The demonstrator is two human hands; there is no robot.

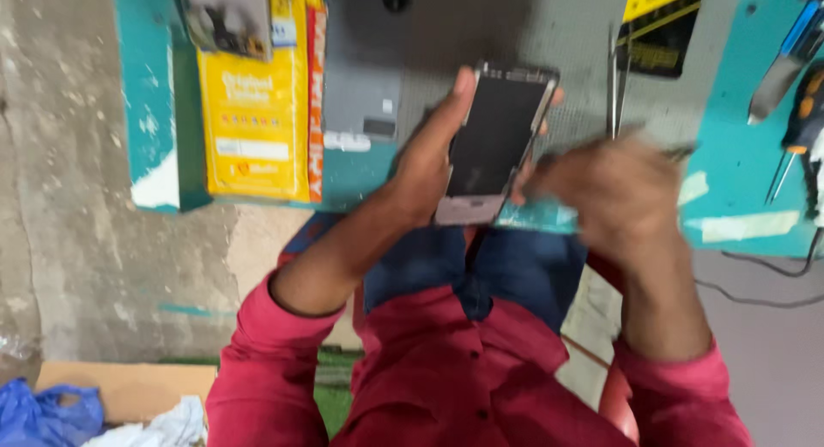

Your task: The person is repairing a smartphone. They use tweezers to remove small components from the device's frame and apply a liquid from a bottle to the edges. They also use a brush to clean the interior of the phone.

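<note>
The left hand (429,160) grips a smartphone (496,142) by its edges: dark, unlit screen, metallic frame, tilted upright. Just right of it, the blurred right hand (614,194) pinches a thin teal strip (536,215) touching the phone's lower corner. Beyond both hands, the teal tabletop (738,155) carries screwdrivers (794,61) and a yellow box (255,104).

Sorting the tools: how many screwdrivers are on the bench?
2, both at the right edge: a blue-handled screwdriver at the top corner, and an orange-and-black screwdriver just below it. Others may lie beyond the frame.
</note>
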